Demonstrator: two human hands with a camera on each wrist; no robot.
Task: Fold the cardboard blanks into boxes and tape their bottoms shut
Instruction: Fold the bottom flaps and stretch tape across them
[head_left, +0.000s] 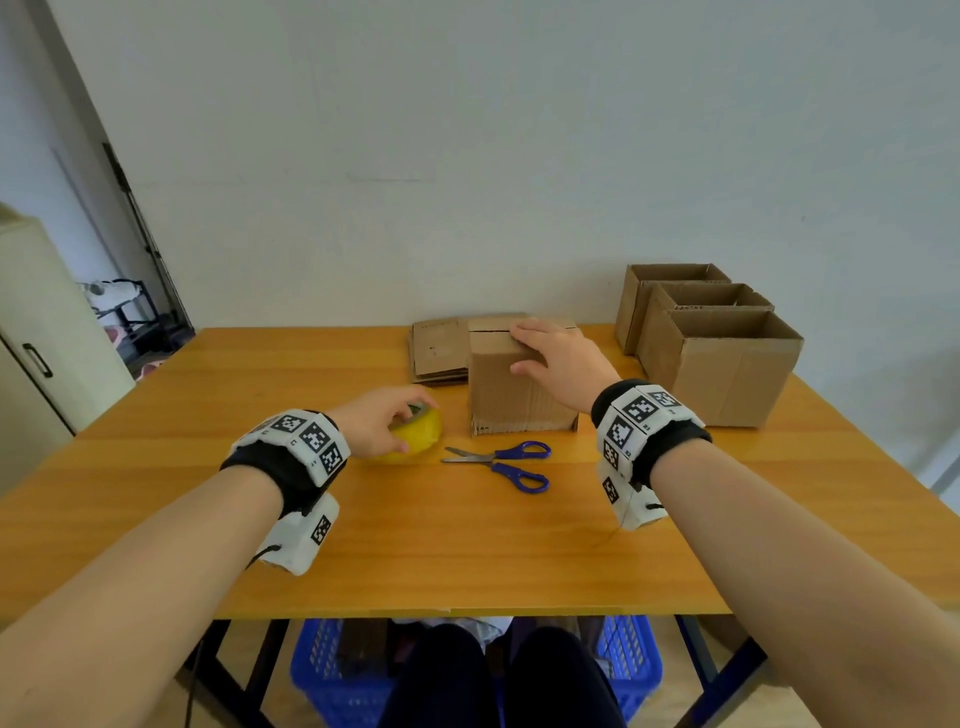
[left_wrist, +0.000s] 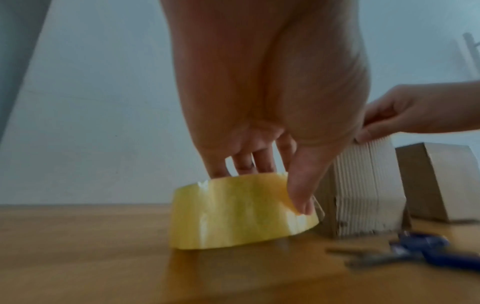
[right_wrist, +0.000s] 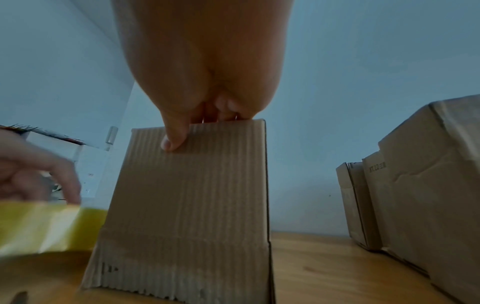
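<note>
- A plain pale wall backs a wooden bench (head_left: 208, 519); under its near edge stands a blue basket (head_left: 332, 680).
- The folded box (head_left: 514, 389) stands upside down near the middle of the bench, its closed bottom flaps facing up and not yet taped, as far as the views show.
- The right hand (head_left: 558, 358) lies across that top, fingers over the flaps and thumb (right_wrist: 172, 137) on the near wall: a light holding grip that keeps the flaps down.
- The left hand (head_left: 376, 421) has its grip curled over the yellow tape roll (left_wrist: 241, 209), thumb on the outer face and fingers over the top rim.
- The corrugated card looks light and stiff but springy at the creases, so the flaps will likely lift if released; pressing beside the seam seems best.
- The roll looks smooth and slick; holding it through the core and outer face should steady it.
- Blue-handled scissors (head_left: 506, 462) lie just in front of the box.
- The flat blanks (head_left: 439, 351) are stacked behind the box, touching it or nearly so.
- Three finished boxes (head_left: 717, 353) sit open-topped at the right rear.
</note>
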